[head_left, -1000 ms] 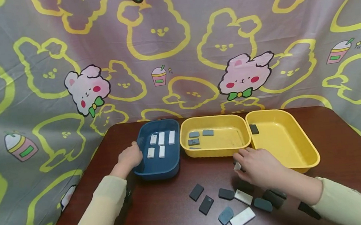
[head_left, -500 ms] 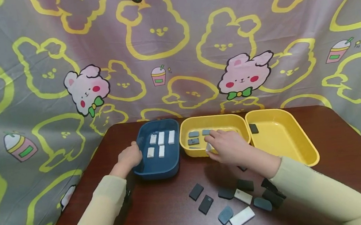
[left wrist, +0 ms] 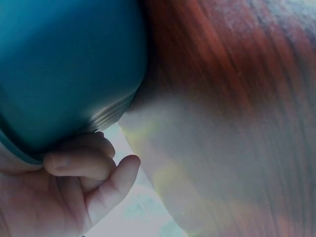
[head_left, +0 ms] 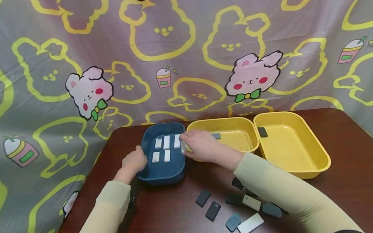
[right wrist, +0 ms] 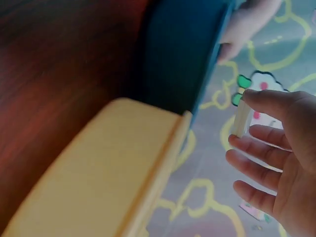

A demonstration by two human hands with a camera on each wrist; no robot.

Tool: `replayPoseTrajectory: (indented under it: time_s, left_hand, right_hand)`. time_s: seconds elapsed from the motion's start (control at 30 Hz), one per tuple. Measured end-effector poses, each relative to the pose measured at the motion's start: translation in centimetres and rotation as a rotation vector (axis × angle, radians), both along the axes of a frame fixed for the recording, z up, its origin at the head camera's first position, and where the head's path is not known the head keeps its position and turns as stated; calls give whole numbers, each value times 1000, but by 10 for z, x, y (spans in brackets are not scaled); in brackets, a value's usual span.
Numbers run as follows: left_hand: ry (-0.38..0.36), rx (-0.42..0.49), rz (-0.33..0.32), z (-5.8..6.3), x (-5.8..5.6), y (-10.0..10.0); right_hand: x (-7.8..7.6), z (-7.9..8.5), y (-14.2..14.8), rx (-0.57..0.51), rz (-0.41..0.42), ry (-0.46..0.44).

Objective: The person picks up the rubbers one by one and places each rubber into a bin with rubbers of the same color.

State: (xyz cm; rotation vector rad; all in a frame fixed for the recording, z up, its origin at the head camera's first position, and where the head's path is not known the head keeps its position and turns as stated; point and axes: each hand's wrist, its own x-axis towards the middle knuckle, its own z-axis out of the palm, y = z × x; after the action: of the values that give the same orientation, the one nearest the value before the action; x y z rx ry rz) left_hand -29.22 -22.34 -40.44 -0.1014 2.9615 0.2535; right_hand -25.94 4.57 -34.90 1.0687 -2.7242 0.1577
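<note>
My left hand (head_left: 134, 161) grips the left rim of the blue bin (head_left: 167, 180), its fingers curled at the edge in the left wrist view. Several white erasers (head_left: 166, 143) lie in two rows on that bin's floor. My right hand (head_left: 203, 145) pinches a white eraser (right wrist: 241, 119) between thumb and fingertips, other fingers spread. It is over the left end of the middle yellow bin (head_left: 236, 139), with the eraser at the blue bin's right rim in the head view. A grey eraser (head_left: 216, 136) shows in the middle bin; my right hand hides the others.
Right of it stands another yellow bin (head_left: 295, 146) with a black eraser (head_left: 262, 132). Loose on the brown table (head_left: 169, 217) lie black erasers (head_left: 213, 211), grey erasers (head_left: 233, 222) and white erasers (head_left: 250, 224), some hidden under my right forearm. A patterned curtain (head_left: 184, 67) hangs behind.
My right hand has carried the white eraser leftward, from in front of the yellow bins, across the middle one, to the blue bin's right rim. The left hand has stayed on the blue bin.
</note>
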Motion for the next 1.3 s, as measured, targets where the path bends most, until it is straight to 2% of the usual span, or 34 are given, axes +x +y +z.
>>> replayPoseTrajectory:
  time_s: [0.13, 0.43, 0.57, 0.73, 0.93, 1.13, 1.3]
  left_hand:
    - [-4, 9, 3, 1, 0, 0]
    - [6, 7, -10, -1, 1, 0]
    - [0, 8, -10, -2, 2, 0]
    - [2, 19, -6, -1, 1, -1]
    - [-6, 10, -5, 2, 0, 1]
    - [4, 9, -1, 6, 1, 2]
    - [-8, 13, -7, 4, 3, 3]
  right_hand:
    - [-13, -11, -19, -1, -1, -31]
    - [-36, -34, -47, 18, -105, -189]
    - [-43, -46, -56, 32, -148, -214]
    - [-45, -51, -64, 43, -210, -213]
    - [-46, -49, -71, 114, -280, -227]
    - [-46, -47, -76, 170, -309, -217]
    - [-44, -52, -79, 216, -313, -238]
